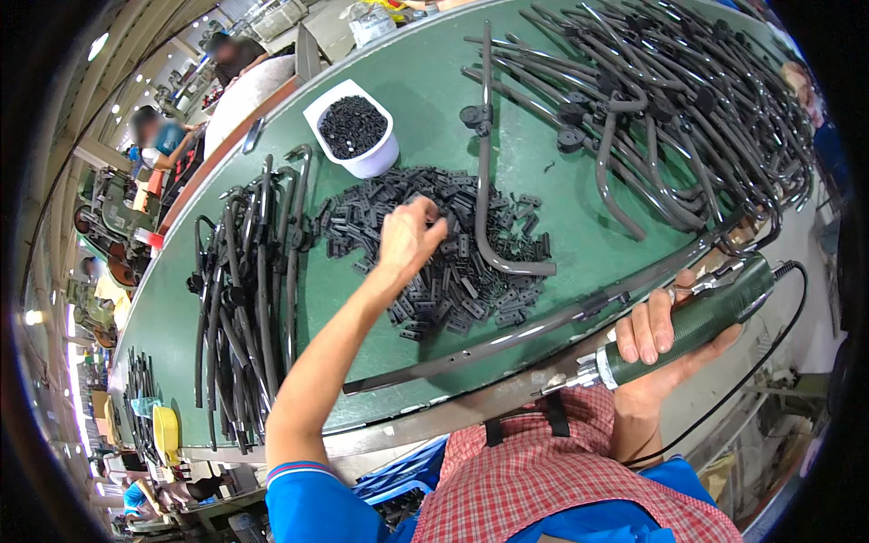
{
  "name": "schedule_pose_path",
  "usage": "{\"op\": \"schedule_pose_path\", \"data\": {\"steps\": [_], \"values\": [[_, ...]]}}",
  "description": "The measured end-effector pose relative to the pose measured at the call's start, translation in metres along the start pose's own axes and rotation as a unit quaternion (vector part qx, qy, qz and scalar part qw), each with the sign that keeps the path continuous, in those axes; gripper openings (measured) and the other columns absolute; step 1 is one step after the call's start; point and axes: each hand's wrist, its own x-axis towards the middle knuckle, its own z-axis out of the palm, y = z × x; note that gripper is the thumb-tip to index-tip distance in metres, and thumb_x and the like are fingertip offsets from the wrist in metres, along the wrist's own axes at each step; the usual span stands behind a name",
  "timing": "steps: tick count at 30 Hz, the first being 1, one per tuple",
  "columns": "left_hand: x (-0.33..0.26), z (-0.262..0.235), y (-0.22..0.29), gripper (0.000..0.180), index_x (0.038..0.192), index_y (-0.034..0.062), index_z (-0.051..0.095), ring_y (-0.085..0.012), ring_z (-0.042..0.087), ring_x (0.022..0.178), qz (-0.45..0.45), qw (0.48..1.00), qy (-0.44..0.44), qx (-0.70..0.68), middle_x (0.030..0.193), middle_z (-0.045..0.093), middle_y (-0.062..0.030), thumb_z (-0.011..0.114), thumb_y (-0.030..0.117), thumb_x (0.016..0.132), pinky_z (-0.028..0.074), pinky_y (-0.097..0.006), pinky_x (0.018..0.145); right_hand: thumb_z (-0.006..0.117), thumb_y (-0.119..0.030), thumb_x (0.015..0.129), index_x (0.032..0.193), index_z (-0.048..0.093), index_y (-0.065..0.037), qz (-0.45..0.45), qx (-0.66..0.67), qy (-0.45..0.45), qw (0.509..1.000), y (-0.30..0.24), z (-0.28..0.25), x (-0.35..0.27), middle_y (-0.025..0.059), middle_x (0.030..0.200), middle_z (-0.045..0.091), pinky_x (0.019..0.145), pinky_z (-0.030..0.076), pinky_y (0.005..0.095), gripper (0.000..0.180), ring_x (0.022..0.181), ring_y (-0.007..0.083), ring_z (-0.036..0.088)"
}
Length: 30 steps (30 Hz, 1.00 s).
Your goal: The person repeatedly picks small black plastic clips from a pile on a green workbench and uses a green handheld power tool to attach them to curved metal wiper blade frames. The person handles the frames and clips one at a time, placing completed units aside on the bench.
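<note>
My left hand [412,237] is over a heap of small black rectangular parts [462,294], its fingers curled together. Whatever is between those fingertips, if anything, is hidden. In my right hand [654,337] lies a green electric screwdriver [701,328], gripped round its body, its bit pointing left and a black cord trailing from its rear. Along the table's near edge, between the heap and the screwdriver, a long dark metal tube [493,347] with small holes lies lengthwise. A bent tube [483,181] with a black round fitting rests across the heap's right side.
A white tub [373,165] of small black pieces stands behind the heap on the green table [434,86]. Bundled tubes [240,299] lie at the left, and a large pile of bent tubes [670,109] covers the far right. Other people work in the background at left.
</note>
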Motion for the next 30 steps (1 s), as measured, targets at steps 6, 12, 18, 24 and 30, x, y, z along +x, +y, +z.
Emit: {"op": "schedule_pose_path", "data": {"steps": [6, 12, 18, 24, 30], "values": [[-0.078, -0.066, 0.065, 0.023, 0.1, 0.0032, 0.059, -0.0089, 0.049, 0.066, 0.059, 0.983, -0.083, -0.152, 0.072, 0.05, -0.0007, 0.065, 0.008, 0.078, 0.045, -0.025, 0.061, 0.045, -0.075, 0.082, 0.129, 0.045, -0.007, -0.002, -0.027, 0.033, 0.999, 0.005, -0.004, -0.006, 0.0027, 0.061, 0.043, 0.05, 0.038, 0.0309, 0.083, 0.049, 0.0146, 0.042], [-0.181, -0.032, 0.057, 0.025, 0.1, 0.0003, 0.059, -0.0282, 0.064, 0.08, 0.069, 0.982, -0.053, -0.169, 0.092, 0.063, -0.0146, 0.069, 0.006, 0.077, 0.051, -0.034, 0.069, 0.044, -0.076, 0.082, 0.131, 0.045, -0.007, 0.045, -0.033, 0.033, 0.998, 0.022, -0.004, -0.007, 0.0023, 0.061, 0.043, 0.049, 0.038, 0.0307, 0.084, 0.049, 0.0139, 0.042], [-0.193, 0.013, 0.032, 0.029, 0.101, 0.0001, 0.056, -0.0324, 0.065, 0.082, 0.126, 0.965, -0.02, -0.23, 0.094, 0.064, -0.0163, 0.07, 0.006, 0.077, 0.054, -0.037, 0.07, 0.048, -0.077, 0.077, 0.138, 0.038, -0.008, 0.078, -0.038, -0.05, 0.995, 0.038, 0.005, -0.007, 0.0066, 0.071, 0.052, 0.058, 0.042, 0.0358, 0.093, 0.06, 0.0191, 0.051], [-0.198, 0.012, 0.03, 0.029, 0.1, 0.0015, 0.054, -0.0322, 0.066, 0.082, 0.099, 0.959, -0.002, -0.267, 0.098, 0.064, -0.0149, 0.069, 0.006, 0.076, 0.054, -0.037, 0.069, 0.057, -0.081, 0.067, 0.134, 0.039, -0.005, 0.068, -0.128, -0.124, 0.982, 0.079, 0.028, -0.006, 0.0091, 0.071, 0.054, 0.06, 0.046, 0.0369, 0.103, 0.062, 0.0223, 0.054], [-0.196, 0.009, 0.028, 0.027, 0.097, -0.0006, 0.054, -0.0331, 0.063, 0.087, 0.137, 0.965, -0.043, -0.218, 0.098, 0.063, -0.0149, 0.068, 0.011, 0.077, 0.053, -0.04, 0.074, 0.062, -0.061, 0.081, 0.128, 0.041, 0.0, 0.092, -0.238, -0.239, 0.937, 0.093, 0.046, 0.0, 0.0129, 0.074, 0.058, 0.067, 0.048, 0.0368, 0.08, 0.069, 0.0242, 0.057]]}}
